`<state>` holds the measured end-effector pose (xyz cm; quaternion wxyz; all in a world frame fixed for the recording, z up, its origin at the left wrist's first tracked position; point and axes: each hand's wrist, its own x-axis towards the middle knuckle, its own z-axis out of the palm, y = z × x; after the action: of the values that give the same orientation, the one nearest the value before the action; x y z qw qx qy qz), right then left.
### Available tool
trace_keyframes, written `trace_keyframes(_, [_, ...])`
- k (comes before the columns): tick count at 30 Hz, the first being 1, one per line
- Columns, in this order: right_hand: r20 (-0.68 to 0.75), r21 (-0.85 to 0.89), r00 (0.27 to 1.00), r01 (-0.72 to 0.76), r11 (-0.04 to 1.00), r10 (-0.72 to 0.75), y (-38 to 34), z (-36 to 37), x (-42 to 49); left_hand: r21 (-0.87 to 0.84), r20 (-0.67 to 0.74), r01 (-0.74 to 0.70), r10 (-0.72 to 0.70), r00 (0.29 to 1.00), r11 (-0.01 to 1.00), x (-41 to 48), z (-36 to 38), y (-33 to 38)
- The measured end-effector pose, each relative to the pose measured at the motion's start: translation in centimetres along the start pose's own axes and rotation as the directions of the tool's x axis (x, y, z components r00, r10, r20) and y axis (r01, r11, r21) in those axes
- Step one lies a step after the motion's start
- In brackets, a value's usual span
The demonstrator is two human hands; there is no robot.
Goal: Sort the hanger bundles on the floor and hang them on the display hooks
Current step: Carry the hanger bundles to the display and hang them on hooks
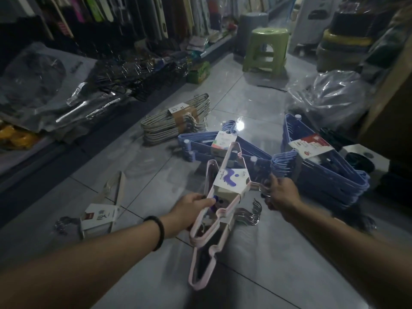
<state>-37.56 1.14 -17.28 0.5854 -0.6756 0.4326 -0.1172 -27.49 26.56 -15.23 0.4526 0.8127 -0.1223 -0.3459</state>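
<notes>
A pink hanger bundle (pixel 229 181) with a white and purple paper band is lifted above the tiled floor. My left hand (pixel 189 210) grips its shoulder side. My right hand (pixel 282 192) grips the metal hooks of that bundle. A second pink bundle (pixel 209 257) lies under it with its metal hooks (pixel 249 215) to the right. Blue hanger bundles lie beyond: one in the middle (pixel 207 146), a stack at the right (pixel 323 175). A beige stack (pixel 178 121) lies further back. A white bundle (pixel 104 210) lies at the left.
A low shelf (pixel 44 103) along the left holds bagged black hangers. Goods hang above it on the display wall (pixel 111 16). A green stool (pixel 266 50) and a grey stool (pixel 252 30) stand in the aisle behind. A clear plastic bag (pixel 327 97) sits at the right.
</notes>
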Motion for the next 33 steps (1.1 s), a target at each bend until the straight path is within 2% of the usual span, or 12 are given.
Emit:
trace_keyframes(4, [0.132, 0.016, 0.987, 0.088, 0.996, -0.089, 0.4, -0.1, -1.0, 0.232, 0.125, -0.027, -0.002, 0.992, 0.972, -0.2, -1.6, 0.6])
trace_keyframes(6, [0.192, -0.164, 0.968, 0.194, 0.967, -0.161, 1.1, 0.2, -1.4, 0.342, 0.186, -0.007, -0.061, 0.981, 0.940, -1.0, -1.2, 0.2])
trace_keyframes(9, [0.305, -0.580, 0.904, 0.426, 0.694, -0.300, 1.8, 0.6, -1.6, 0.473, 0.170, 0.012, -0.104, 0.980, 0.881, -1.5, 0.2, -1.5])
trace_keyframes(12, [0.392, -0.734, 0.837, 0.534, 0.418, -0.381, 0.9, 0.8, -2.3, 0.534, 0.102, -0.002, -0.062, 0.993, 0.846, -1.0, 0.7, -2.2])
trace_keyframes(18, [0.342, -0.882, 0.906, 0.401, 0.247, -0.248, -0.9, 0.5, -2.4, 0.416, 0.282, 0.102, -0.235, 0.930, 0.904, -1.1, -1.4, -1.4])
trace_keyframes(19, [0.310, -0.900, 0.919, 0.367, 0.238, -0.245, -1.4, 0.7, -2.7, 0.360, 0.242, 0.150, -0.248, 0.938, 0.921, -0.7, -2.6, -1.7])
trace_keyframes(21, [0.298, -0.906, 0.903, 0.369, 0.205, -0.310, -3.0, 1.8, -3.3, 0.281, 0.037, 0.228, -0.248, 0.968, 0.932, 0.4, -5.8, -3.3])
trace_keyframes(23, [0.373, -0.873, 0.814, 0.470, 0.130, -0.445, -4.8, 4.0, -3.9, 0.418, -0.136, 0.286, -0.252, 0.958, 0.862, 1.1, -9.5, -5.7])
trace_keyframes(25, [0.474, -0.788, 0.677, 0.612, 0.072, -0.563, -6.7, 7.6, -5.0, 0.633, -0.301, 0.401, -0.267, 0.915, 0.662, 0.9, -13.7, -8.8])
trace_keyframes(27, [0.537, -0.699, 0.587, 0.711, 0.070, -0.606, -8.0, 11.3, -6.2, 0.688, -0.451, 0.533, -0.287, 0.845, 0.492, 0.8, -17.4, -12.4])
trace_keyframes(29, [0.589, -0.620, 0.543, 0.779, 0.096, -0.598, -8.7, 14.6, -7.4, 0.632, -0.496, 0.601, -0.339, 0.799, 0.490, 0.2, -19.4, -14.4])
trace_keyframes(33, [0.679, -0.541, 0.533, 0.828, 0.147, -0.505, -7.7, 19.5, -8.2, 0.648, -0.355, 0.588, -0.492, 0.795, 0.484, 0.6, -20.2, -17.6])
